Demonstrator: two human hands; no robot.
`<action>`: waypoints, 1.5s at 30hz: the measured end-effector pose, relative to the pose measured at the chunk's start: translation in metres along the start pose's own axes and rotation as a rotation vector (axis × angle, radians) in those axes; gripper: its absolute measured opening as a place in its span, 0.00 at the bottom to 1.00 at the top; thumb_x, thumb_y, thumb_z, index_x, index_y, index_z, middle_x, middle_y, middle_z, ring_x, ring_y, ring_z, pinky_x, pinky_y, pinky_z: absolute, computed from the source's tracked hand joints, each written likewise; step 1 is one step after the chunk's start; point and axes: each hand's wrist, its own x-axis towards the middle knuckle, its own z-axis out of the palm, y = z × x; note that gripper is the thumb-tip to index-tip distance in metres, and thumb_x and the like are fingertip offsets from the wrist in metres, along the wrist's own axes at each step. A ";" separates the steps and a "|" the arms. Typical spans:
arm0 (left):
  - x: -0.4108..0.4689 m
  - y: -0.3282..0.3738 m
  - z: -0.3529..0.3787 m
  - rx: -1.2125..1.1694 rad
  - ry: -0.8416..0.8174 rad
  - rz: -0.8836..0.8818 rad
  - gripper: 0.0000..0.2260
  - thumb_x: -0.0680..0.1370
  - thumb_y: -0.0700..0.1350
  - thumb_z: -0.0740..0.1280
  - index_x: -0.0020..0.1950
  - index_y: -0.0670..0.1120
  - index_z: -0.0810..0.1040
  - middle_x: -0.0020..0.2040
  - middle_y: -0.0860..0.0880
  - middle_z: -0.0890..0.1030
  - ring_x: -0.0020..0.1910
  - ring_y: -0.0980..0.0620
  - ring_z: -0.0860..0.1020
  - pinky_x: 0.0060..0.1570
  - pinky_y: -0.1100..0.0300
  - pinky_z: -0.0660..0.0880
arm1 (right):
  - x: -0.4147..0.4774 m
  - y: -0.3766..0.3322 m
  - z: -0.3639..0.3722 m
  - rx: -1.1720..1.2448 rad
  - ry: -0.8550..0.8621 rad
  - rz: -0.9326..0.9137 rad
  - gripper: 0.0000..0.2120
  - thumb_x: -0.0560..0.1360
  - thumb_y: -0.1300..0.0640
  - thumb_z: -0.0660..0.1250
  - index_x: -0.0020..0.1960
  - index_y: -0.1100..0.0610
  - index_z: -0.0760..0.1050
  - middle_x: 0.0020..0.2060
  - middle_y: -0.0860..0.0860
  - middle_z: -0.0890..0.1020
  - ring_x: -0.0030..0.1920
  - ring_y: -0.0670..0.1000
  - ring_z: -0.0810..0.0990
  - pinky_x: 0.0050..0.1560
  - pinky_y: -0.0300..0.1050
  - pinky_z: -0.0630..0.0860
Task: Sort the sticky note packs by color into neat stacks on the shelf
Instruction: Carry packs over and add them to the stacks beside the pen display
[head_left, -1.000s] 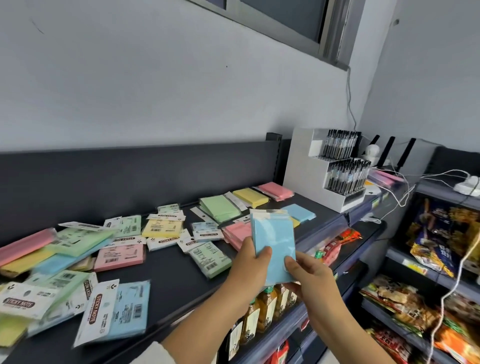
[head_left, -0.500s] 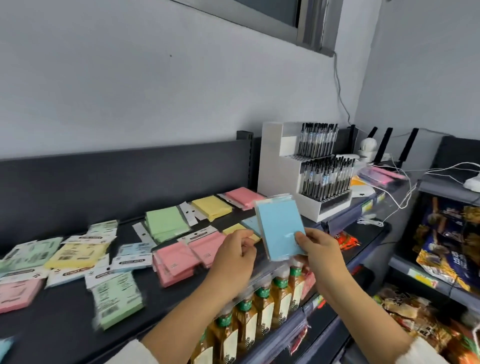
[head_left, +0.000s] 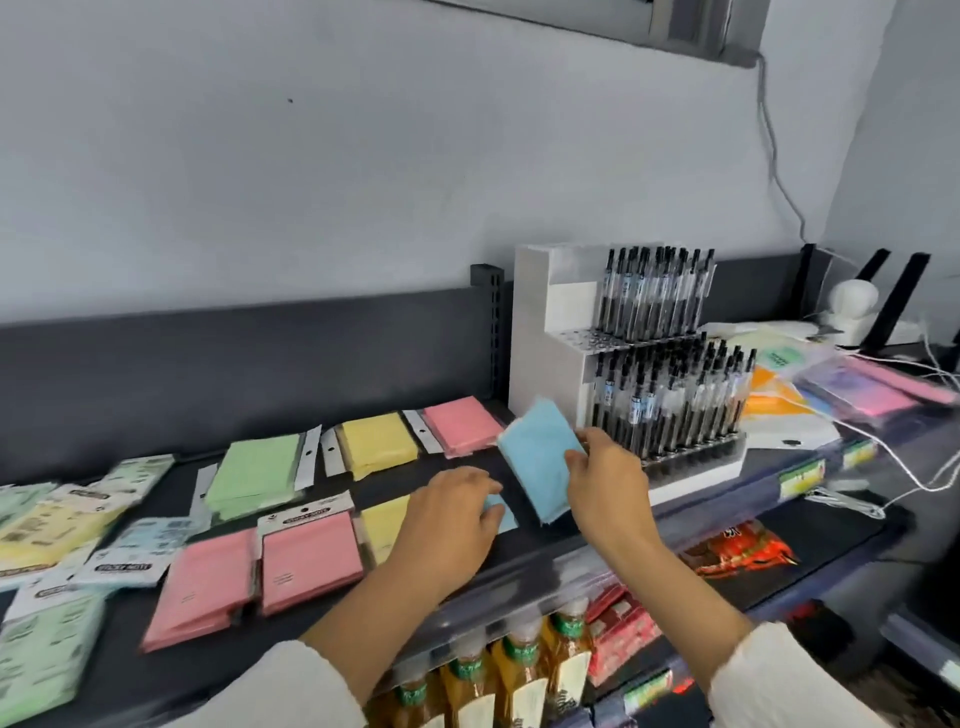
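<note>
My right hand (head_left: 605, 480) grips a stack of blue sticky note packs (head_left: 537, 457), tilted just above the dark shelf (head_left: 452, 462). My left hand (head_left: 449, 512) lies flat over another blue pack (head_left: 501, 512) on the shelf, beside a yellow pack (head_left: 384, 522). Along the back lie a green stack (head_left: 257, 475), a yellow stack (head_left: 376, 449) and a pink stack (head_left: 460, 431). Two pink stacks (head_left: 260, 574) lie near the front. Mixed loose packs (head_left: 67, 530) are scattered at the left.
A white pen display (head_left: 649, 353) full of black pens stands just right of my right hand. Beyond it lie bagged stationery (head_left: 852, 387), white cables (head_left: 914, 467) and a router. Bottles (head_left: 519, 670) and snack packets fill the lower shelves.
Both hands held the blue stack upright before. My right hand has carried it down and back toward the shelf near the pen display; my left hand let go and dropped onto a blue pack.
</note>
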 end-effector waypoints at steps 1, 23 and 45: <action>0.002 0.001 0.003 0.013 -0.001 0.001 0.16 0.80 0.51 0.60 0.67 0.53 0.73 0.69 0.55 0.71 0.68 0.55 0.67 0.67 0.58 0.63 | 0.002 0.001 0.004 -0.010 -0.004 -0.016 0.12 0.80 0.59 0.58 0.61 0.61 0.72 0.50 0.60 0.81 0.49 0.60 0.80 0.46 0.49 0.76; -0.004 -0.017 -0.002 0.001 0.111 -0.119 0.25 0.81 0.55 0.55 0.77 0.52 0.55 0.73 0.53 0.63 0.71 0.52 0.63 0.67 0.57 0.64 | 0.001 -0.011 0.032 -0.557 -0.110 -0.486 0.07 0.62 0.60 0.76 0.38 0.56 0.80 0.37 0.52 0.82 0.40 0.55 0.80 0.34 0.44 0.71; -0.238 -0.213 -0.167 0.275 0.290 -0.578 0.18 0.77 0.59 0.61 0.62 0.53 0.78 0.59 0.53 0.80 0.58 0.51 0.75 0.56 0.54 0.72 | -0.143 -0.232 0.145 0.081 -0.517 -0.918 0.17 0.80 0.50 0.59 0.68 0.50 0.71 0.64 0.46 0.74 0.63 0.48 0.70 0.61 0.42 0.68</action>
